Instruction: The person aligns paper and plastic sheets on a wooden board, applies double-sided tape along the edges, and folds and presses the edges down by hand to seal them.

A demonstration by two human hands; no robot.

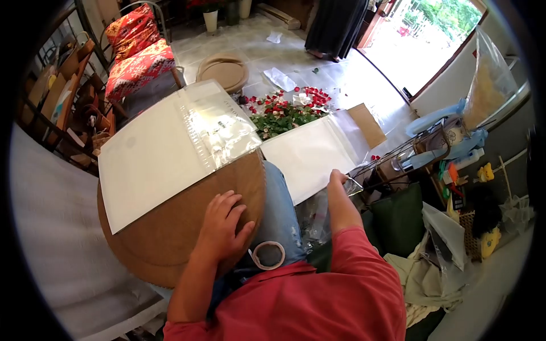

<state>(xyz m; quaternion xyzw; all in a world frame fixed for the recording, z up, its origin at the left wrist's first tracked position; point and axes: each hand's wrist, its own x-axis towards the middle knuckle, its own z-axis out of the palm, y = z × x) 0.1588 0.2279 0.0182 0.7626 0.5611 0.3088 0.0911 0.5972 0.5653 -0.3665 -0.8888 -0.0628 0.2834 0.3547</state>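
Observation:
My left hand point(224, 223) rests on the brown round stool top point(153, 250), its fingers spread and nothing in them. Beyond it on the stool lies a large white sheet point(151, 153), with a clear printed plastic sleeve point(222, 128) over its far right part. My right hand point(338, 178) is closed at the near edge of a second white sheet point(307, 159) in clear plastic. A small shiny triangular shape point(355, 186) shows beside those fingers; I cannot make out what they grip. A roll of tape point(268, 255) sits at my lap.
Cut roses point(287, 116) and petals cover the floor ahead. A second round stool point(223, 73) and a red patterned chair point(140, 54) stand farther off. To the right are a cluttered rack point(421, 153) and bags point(443, 233). A person in dark clothing point(335, 25) stands near the doorway.

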